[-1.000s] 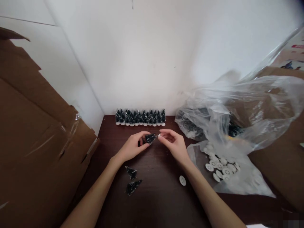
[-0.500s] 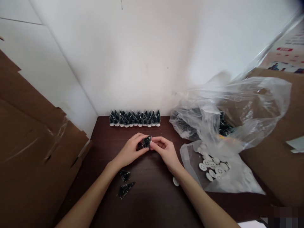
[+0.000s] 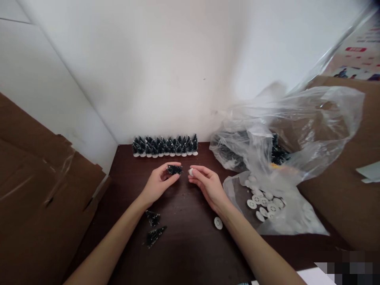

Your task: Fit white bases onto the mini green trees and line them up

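Note:
My left hand (image 3: 160, 183) is closed around a small dark green bottle-brush tree (image 3: 174, 170) with white-flecked tips, which lies sideways with one end toward my right hand. Between the fingertips of my right hand (image 3: 208, 184) is a small white base (image 3: 190, 172), mostly hidden by the fingers. A narrow gap separates the tree from the base. Two loose trees, one nearer (image 3: 154, 236) and one farther (image 3: 152, 218), lie on the table by my left forearm. A round white base (image 3: 218, 223) rests beside my right forearm.
Trees on white bases stand in packed rows (image 3: 164, 146) against the wall. At right, a clear plastic bag (image 3: 237, 186) holds several white bases (image 3: 271, 206); behind it, another bag (image 3: 228, 148) contains more trees. Cardboard (image 3: 44, 170) borders the left side, and a carton (image 3: 332, 166) the right.
My hands have drawn apart, so the tree and the white base are now separated. The tree has turned sideways in my left hand. The view has shifted slightly.

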The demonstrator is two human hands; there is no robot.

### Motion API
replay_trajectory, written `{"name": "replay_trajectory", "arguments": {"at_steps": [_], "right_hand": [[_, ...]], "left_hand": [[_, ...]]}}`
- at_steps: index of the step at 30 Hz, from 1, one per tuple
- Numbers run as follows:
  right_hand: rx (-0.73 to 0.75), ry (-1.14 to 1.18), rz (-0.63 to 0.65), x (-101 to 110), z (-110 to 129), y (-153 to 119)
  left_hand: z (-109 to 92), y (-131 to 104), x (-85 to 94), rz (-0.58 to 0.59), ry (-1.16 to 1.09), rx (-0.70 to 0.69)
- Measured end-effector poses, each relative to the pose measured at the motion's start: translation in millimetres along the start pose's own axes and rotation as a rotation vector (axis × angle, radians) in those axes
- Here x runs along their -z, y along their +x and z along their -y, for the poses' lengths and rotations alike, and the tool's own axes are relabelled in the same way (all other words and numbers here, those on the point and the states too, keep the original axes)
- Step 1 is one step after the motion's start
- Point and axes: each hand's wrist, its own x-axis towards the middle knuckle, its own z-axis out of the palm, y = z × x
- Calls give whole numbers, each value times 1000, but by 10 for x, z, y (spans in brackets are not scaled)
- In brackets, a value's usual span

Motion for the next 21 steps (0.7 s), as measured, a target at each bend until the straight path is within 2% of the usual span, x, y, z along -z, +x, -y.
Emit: {"name": "replay_trajectory", "arguments": {"at_steps": [4, 7, 15, 21], "right_hand": [[-82, 103, 32, -3, -5, 3], [-102, 112, 45, -12, -11, -3], [-97, 12, 76, -29, 3, -40], [-128, 59, 66, -21, 24, -45]], "left_hand": [[12, 8, -15, -59, -185, 81], [7, 5, -28, -65, -230, 97], [-18, -3, -60, -76, -69, 69], [-34, 1, -41, -100, 37, 29]]}}
